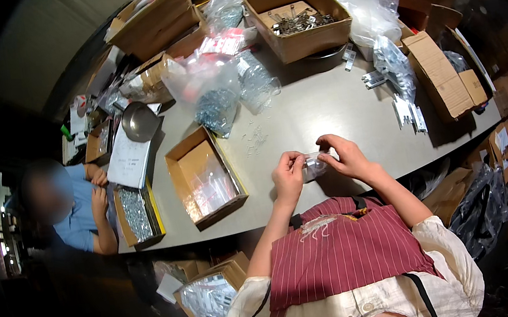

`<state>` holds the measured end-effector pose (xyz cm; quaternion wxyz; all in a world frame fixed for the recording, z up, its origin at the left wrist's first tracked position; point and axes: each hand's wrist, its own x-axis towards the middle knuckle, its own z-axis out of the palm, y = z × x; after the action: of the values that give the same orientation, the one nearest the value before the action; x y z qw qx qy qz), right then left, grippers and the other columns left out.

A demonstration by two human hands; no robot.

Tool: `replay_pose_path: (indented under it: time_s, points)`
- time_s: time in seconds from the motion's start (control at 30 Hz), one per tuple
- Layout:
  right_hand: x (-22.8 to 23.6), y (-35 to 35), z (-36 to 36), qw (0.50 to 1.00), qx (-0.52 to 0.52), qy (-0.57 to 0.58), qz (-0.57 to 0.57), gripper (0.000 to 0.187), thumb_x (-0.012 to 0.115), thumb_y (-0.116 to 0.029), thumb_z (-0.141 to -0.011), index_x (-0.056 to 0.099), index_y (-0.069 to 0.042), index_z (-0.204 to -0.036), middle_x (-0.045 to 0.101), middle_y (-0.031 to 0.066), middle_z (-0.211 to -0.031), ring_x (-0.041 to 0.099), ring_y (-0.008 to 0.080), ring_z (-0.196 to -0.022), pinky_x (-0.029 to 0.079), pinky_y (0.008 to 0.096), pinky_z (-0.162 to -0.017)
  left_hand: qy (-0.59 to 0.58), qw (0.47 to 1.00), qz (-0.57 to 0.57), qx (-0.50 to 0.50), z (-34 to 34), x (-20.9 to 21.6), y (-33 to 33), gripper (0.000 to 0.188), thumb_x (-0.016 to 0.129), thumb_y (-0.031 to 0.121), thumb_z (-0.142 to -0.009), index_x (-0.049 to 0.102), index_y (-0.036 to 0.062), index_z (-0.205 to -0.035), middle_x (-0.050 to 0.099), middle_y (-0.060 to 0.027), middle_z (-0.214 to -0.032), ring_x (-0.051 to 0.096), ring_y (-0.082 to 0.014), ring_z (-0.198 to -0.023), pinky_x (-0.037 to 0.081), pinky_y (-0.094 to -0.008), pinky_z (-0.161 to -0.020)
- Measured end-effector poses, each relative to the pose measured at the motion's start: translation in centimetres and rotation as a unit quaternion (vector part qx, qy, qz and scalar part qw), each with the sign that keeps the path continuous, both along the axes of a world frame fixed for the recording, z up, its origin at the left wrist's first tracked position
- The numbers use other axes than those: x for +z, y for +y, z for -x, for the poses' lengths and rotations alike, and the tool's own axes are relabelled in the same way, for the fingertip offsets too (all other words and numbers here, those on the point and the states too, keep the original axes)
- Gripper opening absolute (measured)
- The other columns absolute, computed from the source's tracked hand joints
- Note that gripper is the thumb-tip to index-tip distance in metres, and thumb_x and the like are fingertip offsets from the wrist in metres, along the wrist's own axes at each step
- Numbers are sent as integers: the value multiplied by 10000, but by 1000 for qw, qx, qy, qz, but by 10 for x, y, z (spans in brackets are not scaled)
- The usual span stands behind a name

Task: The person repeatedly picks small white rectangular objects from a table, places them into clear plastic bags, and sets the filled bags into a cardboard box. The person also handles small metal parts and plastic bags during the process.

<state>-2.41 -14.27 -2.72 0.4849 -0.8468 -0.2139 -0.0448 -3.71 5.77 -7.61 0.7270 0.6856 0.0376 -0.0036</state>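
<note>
Fingers (295,158) of left hand (288,176) and right hand (347,158) curl inward, clamped on clear plastic (314,167) right of the open carton (193,163), papers (129,158) left of it bearing illegible writing.

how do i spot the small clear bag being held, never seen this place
Start at the big grey table and go to its near edge, by the maroon striped apron. There, the left hand and right hand hold the small clear bag between them. Unlike the clear packets lying in the open cardboard box to the left, this one is held in both hands.
</note>
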Motion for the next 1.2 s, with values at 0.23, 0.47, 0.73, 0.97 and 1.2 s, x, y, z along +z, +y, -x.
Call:
replay_pose_path:
  time_s: [0.23, 0.47, 0.73, 0.97, 1.2]
  points:
    - [3, 39, 0, 985, 117, -119, 34, 172, 723, -81, -904, 627, -16, -1031, 645, 152, -932, 618, 340, -871, 498, 426, -815, -174, 958, -216, 78, 30, 32, 13, 63, 676, 62, -945, 659, 4, -926, 734, -139, -842, 729, -291, -746, 559, -359, -666]
    - [17, 97, 1, 936, 290, -196, 32, 213, 691, -50, -781, 580, -17, -960, 568, 145, -878, 577, 366, -914, 472, 448, -883, -218, 892, -340, 202, 87, 51, 55, 31, 688, 29, -919, 661, 16, -912, 715, -138, -849, 698, -337, -743, 545, -412, -657]
    - [47, 210, 7, 812, 533, -237, -10, 231, 677, -112, -734, 516, -36, -881, 528, 153, -848, 540, 369, -854, 446, 452, -879, -89, 854, -233, 456, 190, 52, 136, 64, 618, 57, -1006, 647, 0, -1007, 724, -103, -902, 700, -196, -821, 554, -312, -759]
    - [-28, 320, -60, 902, 388, -129, 141, 302, 679, -197, -894, 581, 12, -1088, 610, 275, -1166, 634, 497, -967, 525, 530, -819, -56, 712, 52, 698, 299, 57, 221, 145, 615, 161, -1037, 630, 18, -1060, 668, -45, -1004, 624, -152, -926, 503, -314, -819]
    - [-74, 343, -98, 894, 395, -112, 179, 250, 695, -179, -831, 592, 43, -881, 640, 288, -818, 649, 477, -817, 503, 528, -725, -79, 571, -116, 809, 415, -18, 286, 135, 600, -2, -989, 673, -37, -1097, 690, -74, -1060, 629, -166, -975, 492, -307, -915]
